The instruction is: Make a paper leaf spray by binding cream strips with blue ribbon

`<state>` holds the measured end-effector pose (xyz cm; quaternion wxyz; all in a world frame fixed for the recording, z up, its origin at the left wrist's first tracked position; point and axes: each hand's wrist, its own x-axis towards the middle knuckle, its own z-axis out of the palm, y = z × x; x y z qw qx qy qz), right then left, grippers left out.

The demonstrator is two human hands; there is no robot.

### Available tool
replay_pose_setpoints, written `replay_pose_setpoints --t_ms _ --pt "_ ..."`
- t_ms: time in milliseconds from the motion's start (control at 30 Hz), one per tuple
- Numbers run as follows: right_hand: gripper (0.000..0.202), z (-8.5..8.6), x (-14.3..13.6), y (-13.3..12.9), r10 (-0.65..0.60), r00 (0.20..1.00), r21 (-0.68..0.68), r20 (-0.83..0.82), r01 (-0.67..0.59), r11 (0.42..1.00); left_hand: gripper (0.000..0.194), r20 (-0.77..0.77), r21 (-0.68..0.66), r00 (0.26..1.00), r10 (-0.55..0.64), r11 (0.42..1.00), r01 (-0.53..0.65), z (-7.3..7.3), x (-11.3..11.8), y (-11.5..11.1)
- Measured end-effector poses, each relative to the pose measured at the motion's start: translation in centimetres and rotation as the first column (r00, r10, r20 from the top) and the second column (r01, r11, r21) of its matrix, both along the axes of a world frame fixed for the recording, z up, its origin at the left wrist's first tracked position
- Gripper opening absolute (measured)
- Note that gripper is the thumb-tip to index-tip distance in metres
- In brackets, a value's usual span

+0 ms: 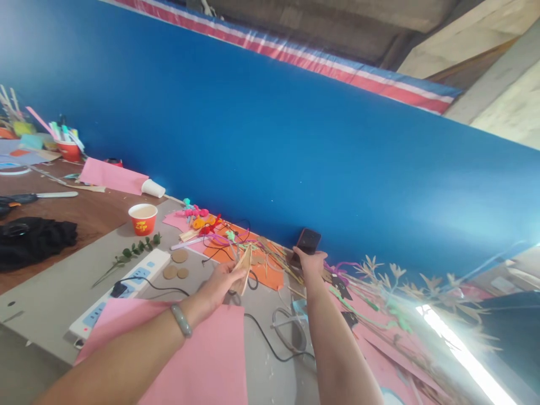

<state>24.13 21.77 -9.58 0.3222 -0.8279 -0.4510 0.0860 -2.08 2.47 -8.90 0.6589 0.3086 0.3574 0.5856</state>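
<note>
My left hand (223, 282), with a grey-green bangle on its wrist, is closed on a thin tan wooden piece (243, 271) above the middle of the table. Farther right, my right hand (310, 262) holds a dark phone (309, 239) by its lower part, close to the blue wall. The phone stands tilted with its dark face toward me. Below my left forearm lies a large pink sheet (211, 360). Orange paper (270, 275) and thin sticks lie between my hands.
A white power strip (139, 281) with a black cable, round tan discs (179, 256), a leafy sprig (130, 251) and a red cup (143, 222) are at the left. Dried leaves (396, 275) and pink paper are at the right. A blue wall (253, 129) bounds the table's back.
</note>
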Motion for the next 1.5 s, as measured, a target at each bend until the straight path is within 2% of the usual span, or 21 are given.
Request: replay_pose_setpoints --t_ms 167,333,533,667,800,1033,1167,1333,1500 --pt "0.100 0.5 0.1 -0.2 -0.031 0.999 -0.024 0.016 0.031 0.999 0.031 -0.003 -0.004 1.000 0.005 1.000 -0.005 -0.4 0.0 0.0" --pt "0.100 0.8 1.5 -1.2 0.046 0.998 -0.030 0.037 -0.045 0.999 0.029 -0.021 0.044 1.000 -0.014 0.999 0.015 -0.9 -0.1 0.1" --pt "0.067 0.6 3.0 -1.7 0.227 0.973 0.003 0.031 -0.227 0.974 0.029 -0.025 0.027 1.000 -0.004 1.000 0.005 -0.7 0.0 0.1" --pt "0.042 0.4 3.9 -1.3 0.319 0.947 0.043 0.040 -0.321 0.946 0.033 0.000 0.013 1.000 -0.010 1.000 0.010 -1.1 0.1 0.4" --pt "0.035 0.5 4.9 -0.4 0.374 0.927 0.059 0.035 -0.375 0.925 0.033 -0.010 -0.018 1.000 -0.012 1.000 0.011 -1.5 0.2 0.6" --pt "0.063 0.7 6.5 0.7 0.296 0.955 0.102 -0.027 -0.292 0.951 0.035 -0.042 -0.045 0.999 0.026 0.999 -0.028 -1.3 0.2 0.6" --pt "0.067 1.1 7.0 0.5 0.230 0.973 0.159 0.004 -0.228 0.961 0.033 -0.037 -0.053 0.999 0.003 0.999 -0.005 -1.4 0.2 0.4" --pt "0.051 1.6 7.1 -0.7 0.170 0.980 0.219 0.102 -0.189 0.957 0.031 -0.021 0.024 1.000 -0.007 1.000 0.007 -2.5 0.2 0.6" --pt "0.035 1.6 6.5 -3.6 0.273 0.945 0.231 0.182 -0.311 0.922 0.032 -0.031 0.044 0.999 0.027 0.999 -0.026 -3.2 0.2 1.1"
